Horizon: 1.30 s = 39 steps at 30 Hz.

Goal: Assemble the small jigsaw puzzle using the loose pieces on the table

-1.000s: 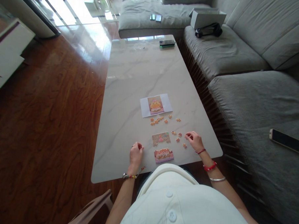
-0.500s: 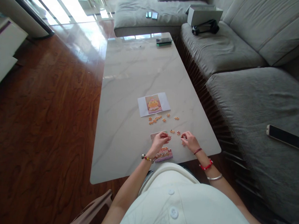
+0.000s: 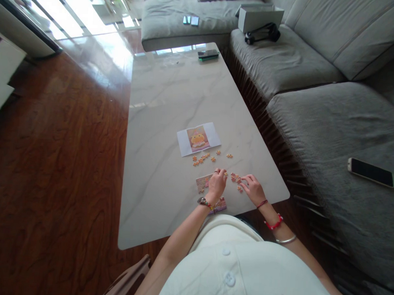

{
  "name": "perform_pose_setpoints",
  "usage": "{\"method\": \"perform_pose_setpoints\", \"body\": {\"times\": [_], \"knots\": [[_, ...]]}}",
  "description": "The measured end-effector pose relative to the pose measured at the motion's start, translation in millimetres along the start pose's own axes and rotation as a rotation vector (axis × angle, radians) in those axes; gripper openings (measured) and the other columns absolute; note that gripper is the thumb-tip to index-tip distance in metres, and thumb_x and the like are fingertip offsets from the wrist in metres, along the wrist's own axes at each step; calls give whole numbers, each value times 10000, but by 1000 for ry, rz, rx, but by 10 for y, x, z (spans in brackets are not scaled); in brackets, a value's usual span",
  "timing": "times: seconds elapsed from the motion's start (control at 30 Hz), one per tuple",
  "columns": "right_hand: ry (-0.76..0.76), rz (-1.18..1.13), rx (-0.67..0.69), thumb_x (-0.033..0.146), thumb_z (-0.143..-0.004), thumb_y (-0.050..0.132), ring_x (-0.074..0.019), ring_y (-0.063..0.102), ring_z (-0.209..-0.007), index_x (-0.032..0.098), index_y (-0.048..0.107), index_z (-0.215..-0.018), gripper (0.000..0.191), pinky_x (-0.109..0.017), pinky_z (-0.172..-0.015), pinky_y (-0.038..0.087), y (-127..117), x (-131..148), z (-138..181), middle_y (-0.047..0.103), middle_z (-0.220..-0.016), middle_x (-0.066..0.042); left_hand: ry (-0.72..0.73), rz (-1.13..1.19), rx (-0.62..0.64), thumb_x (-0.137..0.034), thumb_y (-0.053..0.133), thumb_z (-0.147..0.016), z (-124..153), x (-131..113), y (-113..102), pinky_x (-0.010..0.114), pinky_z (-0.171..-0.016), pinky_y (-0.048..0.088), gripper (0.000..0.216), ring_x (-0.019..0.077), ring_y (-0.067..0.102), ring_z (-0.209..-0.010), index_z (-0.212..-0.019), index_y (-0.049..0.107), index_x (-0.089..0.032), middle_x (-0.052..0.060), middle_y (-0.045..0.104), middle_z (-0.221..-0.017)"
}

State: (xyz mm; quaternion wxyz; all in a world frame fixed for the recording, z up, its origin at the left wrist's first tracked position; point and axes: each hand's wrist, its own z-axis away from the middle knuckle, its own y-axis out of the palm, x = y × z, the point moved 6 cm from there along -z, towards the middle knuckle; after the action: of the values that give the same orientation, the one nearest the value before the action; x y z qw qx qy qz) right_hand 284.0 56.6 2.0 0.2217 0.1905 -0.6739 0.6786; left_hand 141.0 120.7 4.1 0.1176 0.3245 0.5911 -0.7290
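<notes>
The left hand (image 3: pixel 217 182) lies on the upper puzzle block (image 3: pixel 203 182), near the close edge of the table (image 3: pixel 173 98). Its fingers are bent down, but I cannot tell if they grip a piece. The right hand (image 3: pixel 254 189) is just beside it, toward the sofa side. Its fingers (image 3: pixel 247 179) touch the loose pieces (image 3: pixel 235 178); it is too small to tell if they pinch one. A lower puzzle block (image 3: pixel 219 205) peeks out by the left wrist, at the close edge. More small orange pieces (image 3: pixel 203 158) lie farther in, just under the picture sheet (image 3: pixel 198 138). A dark phone (image 3: pixel 208 55) sits at the far edge. Another phone (image 3: pixel 371 172) lies on the gray sofa (image 3: pixel 332 114).
</notes>
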Motion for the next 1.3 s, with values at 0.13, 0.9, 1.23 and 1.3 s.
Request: {"method": "perform_pose_setpoints", "body": {"times": [0.13, 0.9, 1.23, 1.3], "knots": [[34, 43, 93, 201, -738, 484, -152, 533, -749, 194, 548, -832, 113, -260, -681, 416, 135, 7, 144, 518, -845, -49, 159, -174, 109, -181, 501, -725, -174, -29, -79, 279, -746, 367, 192, 178, 457, -899, -913, 532, -203, 74, 497, -953], [-20, -92, -52, 224, -718, 514, -123, 515, -725, 172, 588, -864, 172, -253, -709, 414, -7, 121, -647, 485, -836, -34, -143, -53, -206, -261, 404, -766, 866, 865, -854, 286, -759, 414, 212, 153, 516, -814, -919, 534, -191, 53, 501, -929], [16, 71, -39, 246, -702, 541, -186, 487, -822, 186, 574, -734, 76, -347, -765, 371, 224, 111, -209, 496, -823, -50, -205, 35, -208, -224, 412, -751, 1209, 1015, -617, 305, -746, 429, 176, 158, 528, -799, -863, 541, -182, 55, 515, -897], [9, 40, -31, 254, -700, 545, -183, 489, -813, 186, 571, -710, 73, -344, -760, 372, 228, 93, -186, 502, -812, -47, -171, 19, -217, -209, 409, -753, 1176, 929, -620, 302, -757, 425, 179, 158, 519, -815, -872, 541, -186, 55, 511, -906]]}}
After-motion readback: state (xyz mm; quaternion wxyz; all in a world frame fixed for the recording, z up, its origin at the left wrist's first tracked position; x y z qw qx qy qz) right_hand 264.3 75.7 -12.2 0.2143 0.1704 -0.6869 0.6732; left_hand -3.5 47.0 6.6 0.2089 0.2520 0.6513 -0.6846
